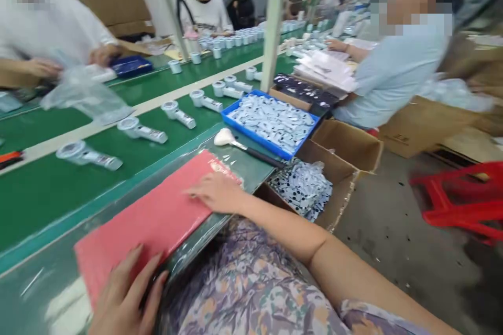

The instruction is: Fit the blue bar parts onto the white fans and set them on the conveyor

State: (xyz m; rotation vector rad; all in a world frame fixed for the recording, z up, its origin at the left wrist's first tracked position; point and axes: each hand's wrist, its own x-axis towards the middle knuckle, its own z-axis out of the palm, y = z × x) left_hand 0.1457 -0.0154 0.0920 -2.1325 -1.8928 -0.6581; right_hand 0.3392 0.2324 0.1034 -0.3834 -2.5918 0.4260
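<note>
A flat pink sheet or folder (145,220) lies across the glossy green table edge in front of me. My right hand (218,192) rests flat on its far corner, fingers spread. My left hand (128,293) grips its near edge at the bottom of the view. Just beyond my right hand lies a white-headed brush with a black handle (245,146). Under my right forearm's far side, a cardboard box (334,167) holds a clear bag of small white pieces (302,188).
A blue tray of small white pieces (271,123) sits beyond the brush. Several white-and-silver devices (141,131) stand in a row on a green conveyor belt (70,193). Co-workers (393,68) sit on both sides. A red plastic stool (459,204) stands on the concrete floor at right.
</note>
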